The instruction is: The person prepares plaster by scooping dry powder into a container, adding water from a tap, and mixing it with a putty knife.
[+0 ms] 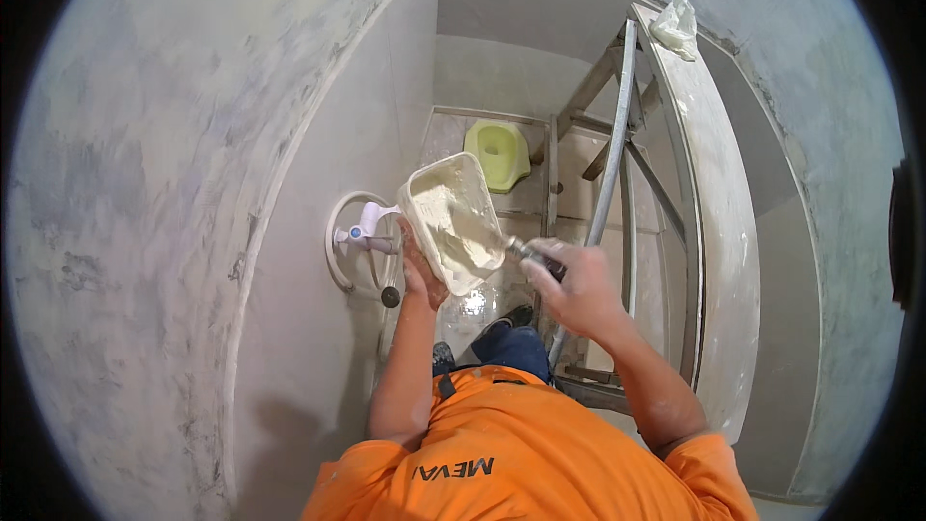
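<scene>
A white rectangular tub (451,223) of creamy paste is held up in front of me, tilted toward me. My left hand (422,268) grips it from its left side and underneath, most of the fingers hidden behind it. In my right hand (577,282), fingers are wrapped round the dark handle of a scraper (536,258). Its metal neck reaches over the tub's right rim, and the blade lies in the paste (453,217), smeared and hard to make out. White residue coats both my hands.
A purple-white tap with a hose (359,233) juts from the left wall close to the tub. Beyond sits a yellow-green squat toilet (499,154). A metal ladder frame (617,145) and a long plank (719,203) stand at right, with a crumpled plastic bag (677,27) on the plank.
</scene>
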A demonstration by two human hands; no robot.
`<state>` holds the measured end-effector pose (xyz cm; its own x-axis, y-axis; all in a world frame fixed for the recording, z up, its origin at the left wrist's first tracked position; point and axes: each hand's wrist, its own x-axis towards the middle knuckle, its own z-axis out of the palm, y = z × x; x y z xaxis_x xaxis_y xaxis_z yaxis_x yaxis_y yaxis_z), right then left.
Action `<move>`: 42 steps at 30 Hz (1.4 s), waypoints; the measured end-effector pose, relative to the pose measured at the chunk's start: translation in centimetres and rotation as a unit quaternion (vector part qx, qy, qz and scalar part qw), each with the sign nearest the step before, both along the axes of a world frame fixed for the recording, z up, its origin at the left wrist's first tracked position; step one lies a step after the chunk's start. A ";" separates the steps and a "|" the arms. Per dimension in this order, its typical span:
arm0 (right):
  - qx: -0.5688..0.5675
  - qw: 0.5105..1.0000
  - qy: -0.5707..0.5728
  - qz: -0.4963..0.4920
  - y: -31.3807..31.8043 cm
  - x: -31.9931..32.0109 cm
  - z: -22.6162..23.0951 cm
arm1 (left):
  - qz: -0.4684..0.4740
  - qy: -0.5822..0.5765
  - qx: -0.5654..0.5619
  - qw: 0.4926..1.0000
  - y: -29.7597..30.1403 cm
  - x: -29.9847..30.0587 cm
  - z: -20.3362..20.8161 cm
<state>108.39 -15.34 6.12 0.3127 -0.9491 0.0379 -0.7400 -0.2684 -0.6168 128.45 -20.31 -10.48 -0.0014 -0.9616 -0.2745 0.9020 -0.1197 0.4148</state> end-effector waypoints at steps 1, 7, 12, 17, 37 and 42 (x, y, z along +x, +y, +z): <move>-0.033 0.998 -0.046 -0.023 -0.2 0.1 0.5 | 0.001 0.002 -0.018 1.000 -0.4 0.2 -0.5; -0.004 1.000 0.024 0.005 -0.9 -0.3 -1.8 | 0.023 -0.026 -0.006 0.999 -0.2 0.0 1.0; -0.125 0.990 -0.048 -0.045 -0.8 0.5 -2.1 | 0.004 0.011 -0.035 0.999 -0.3 -0.1 -0.1; -0.073 0.997 0.008 -0.008 0.8 -0.4 -5.6 | 0.012 0.014 -0.020 1.000 -0.9 -0.9 -1.4; -0.071 0.996 -0.001 -0.062 -1.8 -1.5 -2.9 | 0.009 0.028 -0.037 0.999 -1.0 -1.4 -1.6; -0.043 0.994 0.082 -0.061 1.1 -1.2 -6.5 | 0.013 0.007 -0.051 0.999 -1.6 -1.0 -3.1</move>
<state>107.20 -14.24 -0.39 0.2040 -0.9758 0.0786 -0.8590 -0.2170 -0.4638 127.49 -21.87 -13.61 0.0208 -0.9844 -0.1749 0.9104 -0.0536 0.4102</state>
